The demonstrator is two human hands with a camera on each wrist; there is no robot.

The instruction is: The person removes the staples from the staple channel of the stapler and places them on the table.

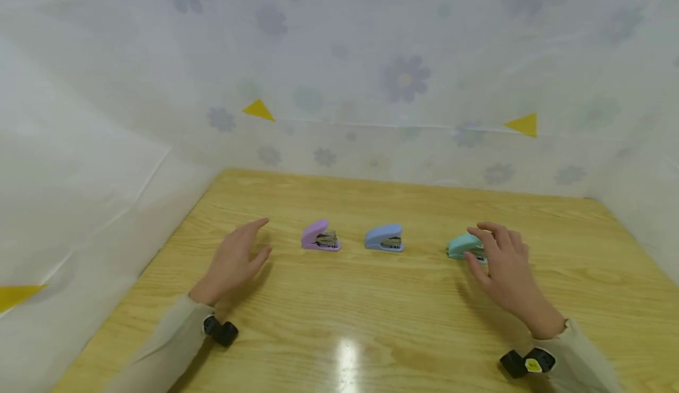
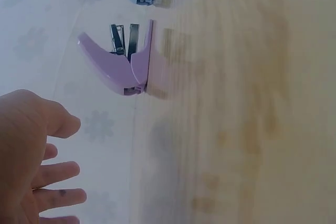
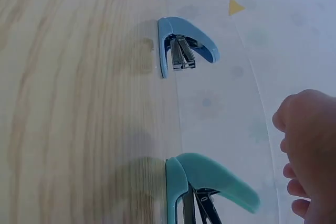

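Three small staplers stand in a row on the wooden table (image 1: 371, 328): a purple stapler (image 1: 320, 237) (image 2: 123, 69), a blue stapler (image 1: 384, 238) (image 3: 184, 40) and a teal stapler (image 1: 460, 245) (image 3: 210, 179). My left hand (image 1: 241, 254) (image 2: 37, 156) hovers with its fingers spread, a short way left of the purple stapler and holding nothing. My right hand (image 1: 501, 260) (image 3: 310, 145) is at the right end of the teal stapler with relaxed fingers. In the right wrist view a gap shows between it and the stapler.
White sheets printed with pale flowers and yellow triangles (image 1: 258, 110) wall the table at the back and both sides. A black wrist camera (image 1: 221, 330) sits on each sleeve. Bare wood lies in front of the staplers, with a light glare (image 1: 347, 357).
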